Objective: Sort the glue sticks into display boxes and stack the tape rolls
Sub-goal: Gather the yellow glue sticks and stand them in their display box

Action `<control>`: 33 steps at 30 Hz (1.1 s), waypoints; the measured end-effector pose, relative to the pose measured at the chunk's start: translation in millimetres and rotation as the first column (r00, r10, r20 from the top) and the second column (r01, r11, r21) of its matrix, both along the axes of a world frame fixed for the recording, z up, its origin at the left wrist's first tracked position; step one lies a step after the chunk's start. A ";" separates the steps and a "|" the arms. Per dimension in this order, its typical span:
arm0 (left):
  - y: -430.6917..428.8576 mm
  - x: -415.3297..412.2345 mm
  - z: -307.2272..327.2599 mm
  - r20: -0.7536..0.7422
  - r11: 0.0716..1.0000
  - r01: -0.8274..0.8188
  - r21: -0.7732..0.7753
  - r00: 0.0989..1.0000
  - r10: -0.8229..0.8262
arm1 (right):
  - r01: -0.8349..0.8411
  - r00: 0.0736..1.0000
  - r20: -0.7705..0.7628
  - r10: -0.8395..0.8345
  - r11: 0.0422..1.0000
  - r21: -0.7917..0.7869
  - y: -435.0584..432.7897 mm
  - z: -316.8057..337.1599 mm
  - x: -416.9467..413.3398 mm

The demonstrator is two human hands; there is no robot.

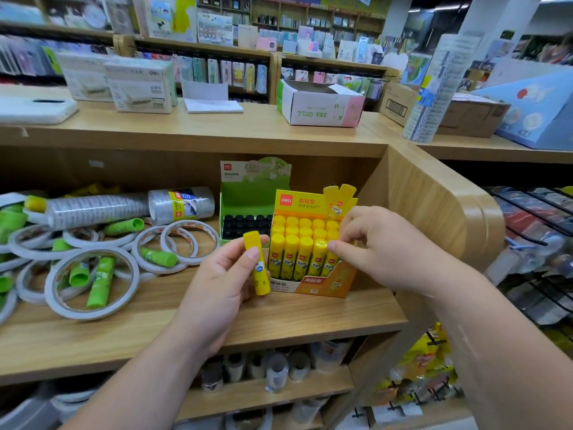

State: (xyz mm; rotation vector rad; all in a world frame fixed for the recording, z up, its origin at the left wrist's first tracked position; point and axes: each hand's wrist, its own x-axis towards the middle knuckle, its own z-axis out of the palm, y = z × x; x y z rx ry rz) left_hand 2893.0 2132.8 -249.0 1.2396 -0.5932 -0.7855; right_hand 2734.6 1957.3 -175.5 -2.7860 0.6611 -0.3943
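The left hand clamped its fingers round a yellow glue stick just left of the yellow display box. The right hand pinched a front-row stick inside it. Forcing another into that packed row could topple neighbours or shove the box backward.

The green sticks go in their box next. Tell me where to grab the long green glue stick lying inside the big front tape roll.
Pinch the green glue stick across the middle of its barrel, coming straight down from above. It lies inside the tape roll, whose ring would likely block a sideways approach.
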 end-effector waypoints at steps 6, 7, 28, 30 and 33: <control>3.4 -13.2 14.2 0.293 0.999 0.026 0.030 0.956 -0.034 | -0.008 0.983 0.186 -0.003 0.998 0.057 6.1 -6.7 -4.7; 2.4 -15.1 17.0 0.366 0.999 0.029 0.040 0.930 -0.042 | -0.017 0.958 0.285 -0.019 0.992 0.122 8.9 -6.0 -5.7; -14.7 6.4 -4.6 0.780 0.971 -0.236 -0.029 0.602 0.170 | 0.176 0.781 0.553 -0.291 0.952 0.252 8.3 20.8 -31.6; -14.0 9.0 -14.0 0.757 0.980 -0.197 0.021 0.644 0.113 | 0.241 0.809 0.507 -0.297 0.955 0.174 10.2 22.3 -30.1; -17.9 9.8 -18.0 0.723 0.988 -0.154 0.032 0.686 0.083 | 0.302 0.854 0.425 -0.300 0.951 0.063 13.6 23.0 -27.7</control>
